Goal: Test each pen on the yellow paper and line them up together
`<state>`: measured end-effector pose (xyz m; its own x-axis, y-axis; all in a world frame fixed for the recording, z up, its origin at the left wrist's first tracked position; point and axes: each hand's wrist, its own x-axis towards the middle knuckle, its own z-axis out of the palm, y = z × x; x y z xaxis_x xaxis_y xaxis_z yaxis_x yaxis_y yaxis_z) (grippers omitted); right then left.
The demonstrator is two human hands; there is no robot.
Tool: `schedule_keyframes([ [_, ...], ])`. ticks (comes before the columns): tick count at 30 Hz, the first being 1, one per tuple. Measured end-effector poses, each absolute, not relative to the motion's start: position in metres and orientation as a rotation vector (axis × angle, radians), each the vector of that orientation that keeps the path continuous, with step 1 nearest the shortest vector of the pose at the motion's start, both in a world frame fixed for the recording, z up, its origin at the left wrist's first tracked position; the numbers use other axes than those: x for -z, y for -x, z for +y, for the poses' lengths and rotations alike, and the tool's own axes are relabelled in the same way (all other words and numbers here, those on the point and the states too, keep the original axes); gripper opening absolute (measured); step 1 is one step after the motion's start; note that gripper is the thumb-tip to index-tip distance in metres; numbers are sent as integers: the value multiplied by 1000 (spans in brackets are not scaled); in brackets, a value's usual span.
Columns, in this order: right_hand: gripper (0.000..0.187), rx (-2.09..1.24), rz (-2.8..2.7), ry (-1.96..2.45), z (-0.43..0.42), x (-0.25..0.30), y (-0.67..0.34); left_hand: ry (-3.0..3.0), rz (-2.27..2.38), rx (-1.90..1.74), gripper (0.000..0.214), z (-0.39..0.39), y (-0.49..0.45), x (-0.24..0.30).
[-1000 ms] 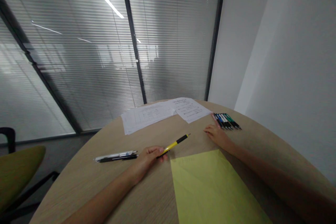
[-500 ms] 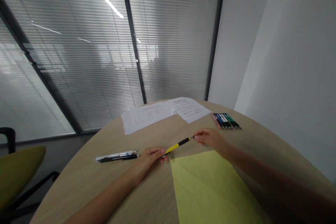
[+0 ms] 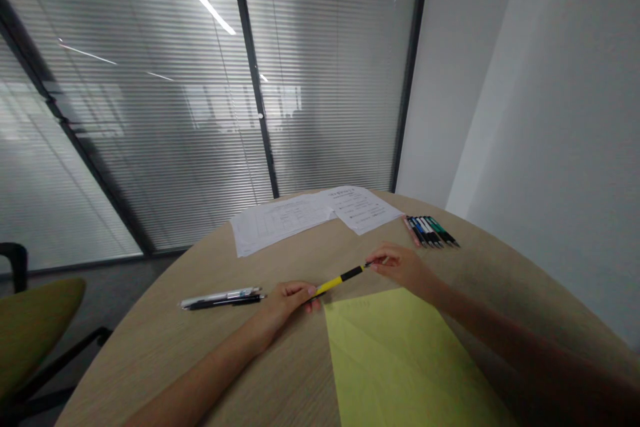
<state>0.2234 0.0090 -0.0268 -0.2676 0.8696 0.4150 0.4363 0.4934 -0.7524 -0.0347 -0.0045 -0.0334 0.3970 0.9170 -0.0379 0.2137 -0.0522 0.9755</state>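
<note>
A yellow pen (image 3: 331,285) with a black grip section is held slantwise between both hands, above the far edge of a yellow sheet of paper (image 3: 390,353). My left hand (image 3: 291,297) is closed round its rear end, and the fingers cover that end. At the other end, the fingertips of my right hand (image 3: 395,263) pinch the pen's small dark tip. Whether the tip is loose from the barrel I cannot tell. Left of my left hand, a few white and black pens (image 3: 223,298) lie side by side.
Printed white papers (image 3: 285,221) lie at the far side of the round wooden table (image 3: 165,360). A row of several pens (image 3: 431,231) sits at the right, beyond my right hand. An olive chair (image 3: 40,320) stands at the left.
Both hands keep their hold on the yellow pen. The right hand and the pen's tip end have shifted very slightly; the other things lie as before.
</note>
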Motion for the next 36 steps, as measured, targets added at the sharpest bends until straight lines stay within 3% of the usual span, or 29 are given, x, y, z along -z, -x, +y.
schedule_keyframes([
  [11,16,-974,-1808,1129,11,31,-222,-1603,1054,-761,32,-6,35,32],
  [23,17,-905,-1815,1289,4,29,-217,-1522,1089,-814,27,-8,32,30],
  [36,44,-871,-1733,1504,-7,32,-205,-1551,1144,-864,24,-8,29,40],
])
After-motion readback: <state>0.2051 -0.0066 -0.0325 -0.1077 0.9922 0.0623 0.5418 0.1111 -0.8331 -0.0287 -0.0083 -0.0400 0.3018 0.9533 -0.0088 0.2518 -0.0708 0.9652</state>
